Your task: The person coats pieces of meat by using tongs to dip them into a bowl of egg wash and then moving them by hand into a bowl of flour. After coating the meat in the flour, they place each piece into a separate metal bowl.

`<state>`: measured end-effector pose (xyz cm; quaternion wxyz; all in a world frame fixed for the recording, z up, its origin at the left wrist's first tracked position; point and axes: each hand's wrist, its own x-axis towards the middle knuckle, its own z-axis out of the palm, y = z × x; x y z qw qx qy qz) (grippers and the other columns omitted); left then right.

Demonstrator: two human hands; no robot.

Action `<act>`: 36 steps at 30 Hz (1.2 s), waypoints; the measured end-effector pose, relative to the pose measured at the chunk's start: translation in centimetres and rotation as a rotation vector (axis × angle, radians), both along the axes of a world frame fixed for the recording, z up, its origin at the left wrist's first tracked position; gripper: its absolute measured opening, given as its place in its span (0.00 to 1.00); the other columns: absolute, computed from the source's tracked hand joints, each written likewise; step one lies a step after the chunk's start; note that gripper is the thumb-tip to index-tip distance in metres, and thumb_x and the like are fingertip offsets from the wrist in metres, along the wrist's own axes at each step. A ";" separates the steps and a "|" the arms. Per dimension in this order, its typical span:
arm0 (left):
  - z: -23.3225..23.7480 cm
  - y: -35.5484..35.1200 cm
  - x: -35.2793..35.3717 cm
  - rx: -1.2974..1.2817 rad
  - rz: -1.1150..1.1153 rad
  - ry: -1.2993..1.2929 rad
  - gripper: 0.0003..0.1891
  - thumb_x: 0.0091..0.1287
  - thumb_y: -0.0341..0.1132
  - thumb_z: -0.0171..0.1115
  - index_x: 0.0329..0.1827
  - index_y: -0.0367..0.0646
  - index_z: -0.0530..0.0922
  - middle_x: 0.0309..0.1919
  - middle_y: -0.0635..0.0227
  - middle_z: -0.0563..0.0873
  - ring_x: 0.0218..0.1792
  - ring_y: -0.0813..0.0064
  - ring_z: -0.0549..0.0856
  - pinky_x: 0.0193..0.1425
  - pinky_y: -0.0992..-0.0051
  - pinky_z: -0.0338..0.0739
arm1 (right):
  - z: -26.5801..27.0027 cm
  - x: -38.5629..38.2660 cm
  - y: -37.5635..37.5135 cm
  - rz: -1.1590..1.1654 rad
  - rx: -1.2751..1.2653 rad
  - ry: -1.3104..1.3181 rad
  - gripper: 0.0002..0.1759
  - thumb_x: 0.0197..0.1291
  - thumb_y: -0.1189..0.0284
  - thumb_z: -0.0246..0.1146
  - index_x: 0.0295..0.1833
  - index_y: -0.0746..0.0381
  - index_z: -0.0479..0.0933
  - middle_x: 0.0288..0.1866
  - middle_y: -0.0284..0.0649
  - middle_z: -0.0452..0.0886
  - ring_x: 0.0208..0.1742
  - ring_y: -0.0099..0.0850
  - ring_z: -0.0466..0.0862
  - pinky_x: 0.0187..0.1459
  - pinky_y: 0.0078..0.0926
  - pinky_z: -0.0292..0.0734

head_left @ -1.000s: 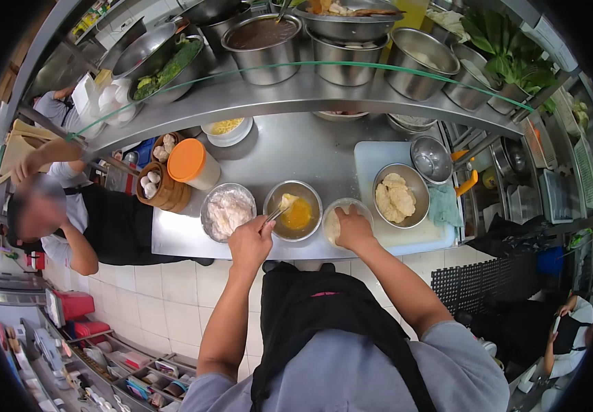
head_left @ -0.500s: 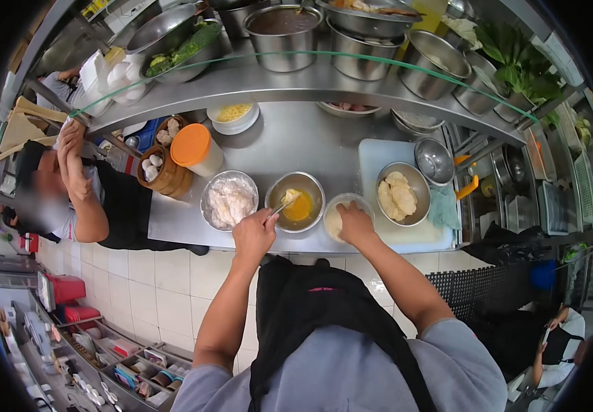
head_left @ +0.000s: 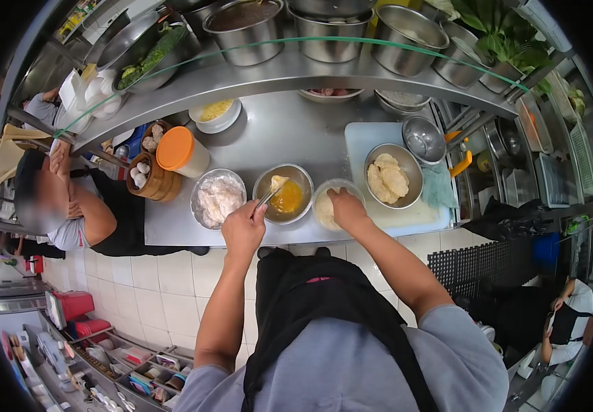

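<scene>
Left hand (head_left: 243, 230): fingers clenched around a pair of metal tongs (head_left: 267, 199), knuckles up, at the near edge of the steel counter (head_left: 289, 130). The tongs run toward 1 o'clock from the hand and pinch a pale piece of food (head_left: 278, 182), raised over the steel bowl of beaten egg (head_left: 308, 180); the piece sits above the bowl's 11 o'clock part, with the yellow liquid at its 5 o'clock. Right hand (head_left: 344, 209): palm down, fingers bent into a clear bowl of pale coating (head_left: 324, 206), just beside the egg bowl at its 3 o'clock; whether the fingers grip anything cannot be told. Steel bowl of white flour (head_left: 218, 199): at 9 o'clock of the egg bowl, close to it. Steel bowl of coated pieces (head_left: 393, 176): at 2 o'clock of the right hand, on a white cutting board (head_left: 362, 141). Small steel bowl (head_left: 426, 139): on the same board, at 1 o'clock of the coated pieces. Green cloth (head_left: 439, 187): on the board's right edge. Orange-lidded container (head_left: 176, 151) and bamboo steamers (head_left: 144, 175): at 10 o'clock of the flour bowl.
</scene>
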<state>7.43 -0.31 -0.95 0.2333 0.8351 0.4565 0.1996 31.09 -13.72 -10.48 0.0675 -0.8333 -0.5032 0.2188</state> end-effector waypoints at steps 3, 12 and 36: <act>-1.7 1.1 -0.3 0.008 -0.028 0.135 0.10 0.69 0.44 0.68 0.43 0.49 0.89 0.30 0.56 0.89 0.34 0.48 0.88 0.38 0.54 0.80 | 2.2 0.7 -0.6 -0.014 0.014 0.058 0.35 0.56 0.76 0.67 0.72 0.62 0.72 0.63 0.57 0.78 0.57 0.53 0.85 0.58 0.46 0.83; 3.3 -1.1 3.6 -0.208 -0.189 0.024 0.13 0.70 0.45 0.65 0.45 0.48 0.90 0.31 0.53 0.89 0.36 0.48 0.89 0.43 0.55 0.82 | 6.9 4.7 -4.2 -0.337 0.495 0.426 0.22 0.56 0.75 0.68 0.59 0.66 0.82 0.53 0.49 0.88 0.53 0.41 0.88 0.53 0.37 0.83; 2.1 -0.5 1.6 -0.209 -0.197 -0.007 0.17 0.73 0.45 0.65 0.48 0.38 0.87 0.34 0.49 0.90 0.37 0.49 0.89 0.43 0.55 0.81 | -1.0 2.5 1.0 -0.072 0.042 0.239 0.25 0.51 0.70 0.69 0.57 0.66 0.81 0.58 0.56 0.85 0.59 0.55 0.84 0.64 0.47 0.78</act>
